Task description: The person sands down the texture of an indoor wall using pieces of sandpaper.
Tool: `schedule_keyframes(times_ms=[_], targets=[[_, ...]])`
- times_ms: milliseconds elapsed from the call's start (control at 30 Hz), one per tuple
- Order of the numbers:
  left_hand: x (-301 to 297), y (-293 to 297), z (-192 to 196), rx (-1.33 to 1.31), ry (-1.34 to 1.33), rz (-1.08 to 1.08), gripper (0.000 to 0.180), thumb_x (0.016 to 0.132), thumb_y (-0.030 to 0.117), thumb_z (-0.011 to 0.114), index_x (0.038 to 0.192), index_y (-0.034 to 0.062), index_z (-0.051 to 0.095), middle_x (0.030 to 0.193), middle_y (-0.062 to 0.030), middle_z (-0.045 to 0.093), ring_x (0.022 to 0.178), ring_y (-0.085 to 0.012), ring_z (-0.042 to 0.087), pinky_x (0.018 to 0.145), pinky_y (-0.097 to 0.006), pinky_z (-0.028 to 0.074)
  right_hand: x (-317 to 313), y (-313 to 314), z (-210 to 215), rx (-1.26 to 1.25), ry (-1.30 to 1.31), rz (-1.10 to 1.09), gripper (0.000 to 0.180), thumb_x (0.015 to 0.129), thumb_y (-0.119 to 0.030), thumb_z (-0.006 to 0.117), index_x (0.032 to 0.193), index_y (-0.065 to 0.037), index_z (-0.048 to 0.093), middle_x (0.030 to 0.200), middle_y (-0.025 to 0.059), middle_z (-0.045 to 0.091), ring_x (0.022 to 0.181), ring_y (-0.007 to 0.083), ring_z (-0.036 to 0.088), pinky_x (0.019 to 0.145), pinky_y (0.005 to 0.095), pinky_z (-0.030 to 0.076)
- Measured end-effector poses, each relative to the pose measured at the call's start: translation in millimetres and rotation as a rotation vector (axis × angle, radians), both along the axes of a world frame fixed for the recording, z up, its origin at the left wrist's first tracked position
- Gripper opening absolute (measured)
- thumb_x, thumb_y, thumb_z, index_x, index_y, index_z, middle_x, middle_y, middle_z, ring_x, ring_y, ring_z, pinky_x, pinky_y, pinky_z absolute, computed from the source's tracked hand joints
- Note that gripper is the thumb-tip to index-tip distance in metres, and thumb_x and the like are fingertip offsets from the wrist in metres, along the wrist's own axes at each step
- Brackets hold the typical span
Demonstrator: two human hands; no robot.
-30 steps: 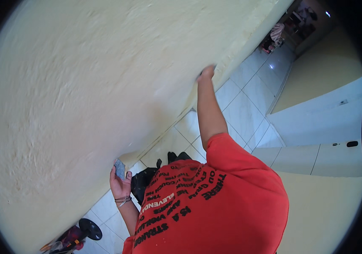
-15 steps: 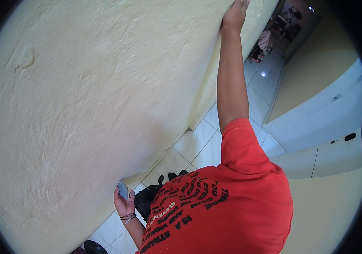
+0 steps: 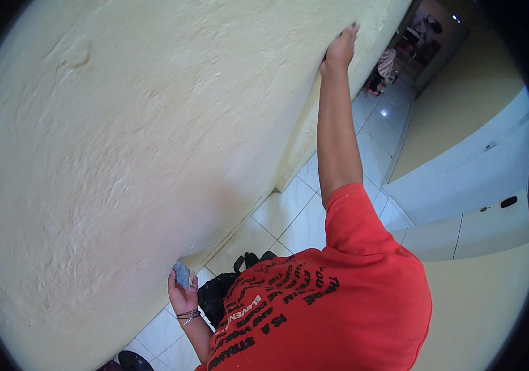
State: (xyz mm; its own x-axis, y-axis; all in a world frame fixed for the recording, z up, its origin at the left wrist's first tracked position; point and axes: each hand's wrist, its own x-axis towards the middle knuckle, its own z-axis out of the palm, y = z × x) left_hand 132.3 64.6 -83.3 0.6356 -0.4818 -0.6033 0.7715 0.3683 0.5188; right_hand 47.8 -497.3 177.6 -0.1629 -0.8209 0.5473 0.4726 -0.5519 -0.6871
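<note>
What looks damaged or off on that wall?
The cream wall has rough, uneven plaster with a raised dent-like blemish near the top left. The right hand presses flat on the wall high up; the left hand holds a small grey block against its lower edge. Nothing spilled.

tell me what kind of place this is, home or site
Probably a room or hallway in a house being finished: a rough cream plastered wall, white floor tiles and a doorway into another room. The right hand presses on the wall.
</note>
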Motion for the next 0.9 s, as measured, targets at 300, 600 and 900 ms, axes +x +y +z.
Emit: schedule_keyframes(times_ms=[300,600,900], targets=[[0.2,8.1,0.9,0.008,-0.013,0.042,0.021,0.087,0.026,0.053,0.102,0.0117,0.056,0.098,-0.0005,0.061,0.089,-0.0141,0.057,0.07,-0.033,0.047,48.1,183.1,29.5,-0.356,0.215,-0.253,0.049,0.097,-0.025,0.029,0.137,0.003,0.022,0.144,0.0151,0.021,0.136,0.0251,0.01,0.109,0.0356,0.005],[-5.7,67.5,16.2,-0.05,-0.143,0.11,0.022,0.087,0.026,0.054,0.104,0.012,0.055,0.103,0.0001,0.061,0.094,-0.0117,0.056,0.079,-0.034,0.043,79.0,303.8,24.8,-0.618,0.389,-0.367,0.047,0.092,-0.015,0.033,0.136,-0.001,0.029,0.145,0.0167,0.019,0.135,0.0351,0.007,0.106,0.046,0.003],[-1.3,117.7,29.3,-0.039,-0.128,0.133,0.02,0.088,0.024,0.052,0.104,0.012,0.053,0.105,0.0004,0.06,0.098,-0.0117,0.054,0.081,-0.035,0.041,101.9,409.7,-84.3,-0.784,0.617,-0.188,0.049,0.089,-0.026,0.042,0.135,-0.009,0.036,0.144,0.0262,0.009,0.134,0.0401,0.004,0.106,0.049,-0.002]])
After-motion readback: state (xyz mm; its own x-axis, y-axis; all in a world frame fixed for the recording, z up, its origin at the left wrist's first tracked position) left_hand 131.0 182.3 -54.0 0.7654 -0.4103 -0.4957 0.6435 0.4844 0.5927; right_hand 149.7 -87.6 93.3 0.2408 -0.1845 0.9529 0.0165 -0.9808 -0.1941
